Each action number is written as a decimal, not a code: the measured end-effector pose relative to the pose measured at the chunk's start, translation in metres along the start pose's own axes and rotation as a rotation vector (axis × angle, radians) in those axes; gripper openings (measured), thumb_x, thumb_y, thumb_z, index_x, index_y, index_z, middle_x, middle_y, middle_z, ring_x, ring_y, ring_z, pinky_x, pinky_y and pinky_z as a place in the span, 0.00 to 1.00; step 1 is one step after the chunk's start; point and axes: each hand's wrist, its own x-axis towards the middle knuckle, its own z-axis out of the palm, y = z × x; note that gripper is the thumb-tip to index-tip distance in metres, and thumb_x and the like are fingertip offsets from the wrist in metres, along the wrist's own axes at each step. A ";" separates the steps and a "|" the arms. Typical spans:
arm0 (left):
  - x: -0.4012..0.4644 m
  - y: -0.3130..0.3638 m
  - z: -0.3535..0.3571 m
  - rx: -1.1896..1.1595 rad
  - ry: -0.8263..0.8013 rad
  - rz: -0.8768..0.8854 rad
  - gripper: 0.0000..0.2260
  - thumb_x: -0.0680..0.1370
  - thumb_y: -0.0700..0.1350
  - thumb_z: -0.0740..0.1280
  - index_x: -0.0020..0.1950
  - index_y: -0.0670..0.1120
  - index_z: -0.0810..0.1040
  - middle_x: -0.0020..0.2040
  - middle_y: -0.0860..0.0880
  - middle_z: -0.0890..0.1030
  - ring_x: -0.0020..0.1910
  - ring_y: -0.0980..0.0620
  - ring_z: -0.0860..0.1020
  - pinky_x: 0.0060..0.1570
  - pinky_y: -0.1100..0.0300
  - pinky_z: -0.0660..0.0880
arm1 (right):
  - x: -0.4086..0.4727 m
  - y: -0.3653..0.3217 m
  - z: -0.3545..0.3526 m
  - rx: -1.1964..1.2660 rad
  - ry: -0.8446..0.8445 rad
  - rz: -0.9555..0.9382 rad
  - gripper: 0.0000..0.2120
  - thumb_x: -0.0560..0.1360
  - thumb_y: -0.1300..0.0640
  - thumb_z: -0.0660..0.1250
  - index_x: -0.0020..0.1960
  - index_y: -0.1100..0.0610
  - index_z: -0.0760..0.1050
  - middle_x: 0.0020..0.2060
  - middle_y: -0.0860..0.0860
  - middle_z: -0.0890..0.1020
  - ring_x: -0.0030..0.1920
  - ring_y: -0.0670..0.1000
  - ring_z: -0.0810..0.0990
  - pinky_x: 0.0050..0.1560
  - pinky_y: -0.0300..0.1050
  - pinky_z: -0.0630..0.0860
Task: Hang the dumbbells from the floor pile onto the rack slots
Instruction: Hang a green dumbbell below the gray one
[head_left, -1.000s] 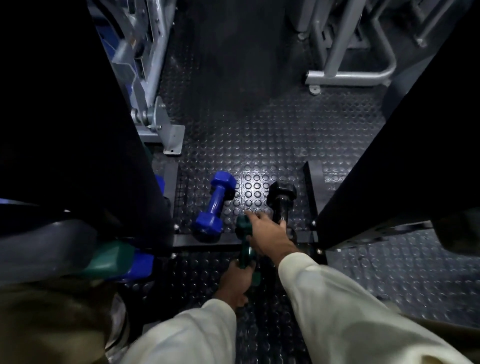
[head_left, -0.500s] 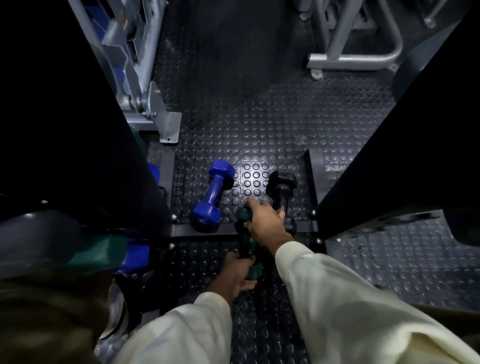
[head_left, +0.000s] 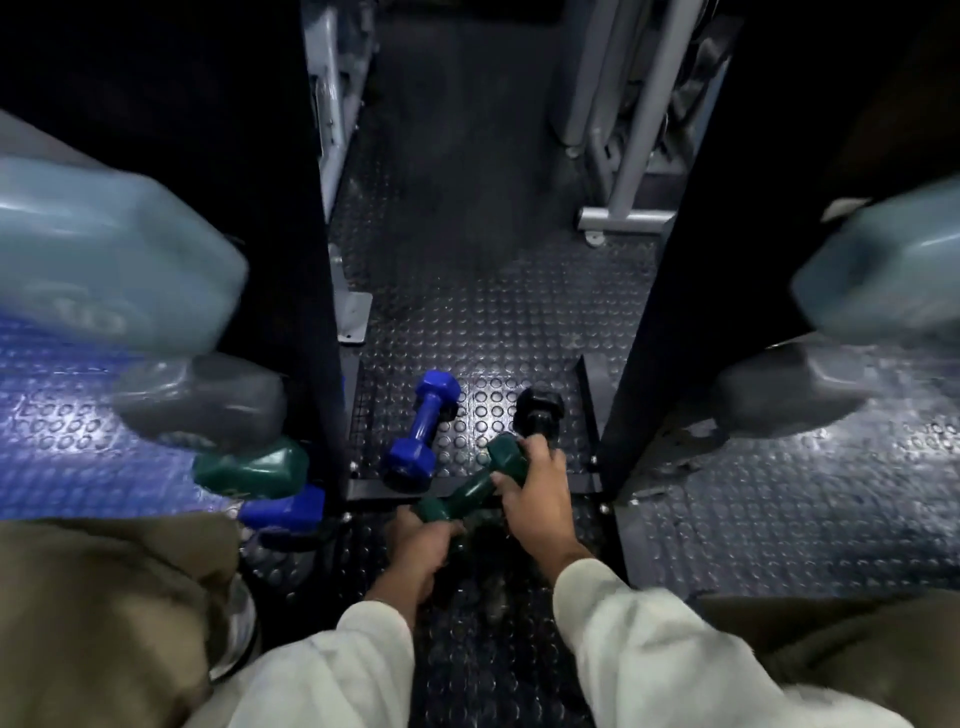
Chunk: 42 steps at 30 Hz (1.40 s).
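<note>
While the green dumbbell (head_left: 475, 488) lies slanted between the two rack uprights, just above the black crossbar (head_left: 582, 486) at the foot of the rack, both hands are on it. The left hand (head_left: 418, 543) has its fingers curled round the lower end, and the right hand (head_left: 537, 488) has its fingers wrapped over the upper end. Both wrists come out of pale sleeves. Just beyond the right hand, a black dumbbell (head_left: 537, 413) rests on the studded rubber floor (head_left: 467, 291); whether the fingertips touch it cannot be told. A blue dumbbell (head_left: 423, 431) lies on the floor to the left of the green one, its near end at the crossbar. On the left upright (head_left: 291, 234), blurred weights hang in a column: grey, green, then blue at the bottom. More grey ones show on the right upright (head_left: 675, 312).
</note>
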 end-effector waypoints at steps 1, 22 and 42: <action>-0.011 0.006 -0.004 -0.007 0.013 0.044 0.22 0.65 0.39 0.81 0.56 0.45 0.78 0.50 0.46 0.84 0.45 0.47 0.82 0.46 0.52 0.82 | -0.008 -0.005 -0.010 0.031 0.027 -0.002 0.22 0.76 0.59 0.76 0.65 0.51 0.71 0.59 0.51 0.71 0.57 0.53 0.78 0.64 0.45 0.75; -0.165 0.084 -0.027 0.142 -0.155 0.541 0.30 0.64 0.39 0.83 0.59 0.52 0.71 0.50 0.53 0.78 0.46 0.54 0.78 0.47 0.56 0.76 | -0.131 -0.052 -0.157 0.219 0.426 0.081 0.32 0.71 0.55 0.78 0.74 0.52 0.75 0.57 0.54 0.74 0.53 0.51 0.75 0.59 0.39 0.70; -0.232 0.106 0.070 0.115 -0.213 0.720 0.30 0.61 0.53 0.82 0.56 0.57 0.69 0.54 0.55 0.66 0.48 0.56 0.75 0.48 0.50 0.82 | -0.076 -0.029 -0.320 -0.204 0.137 -0.001 0.29 0.70 0.52 0.79 0.70 0.52 0.77 0.52 0.50 0.86 0.50 0.50 0.86 0.55 0.51 0.85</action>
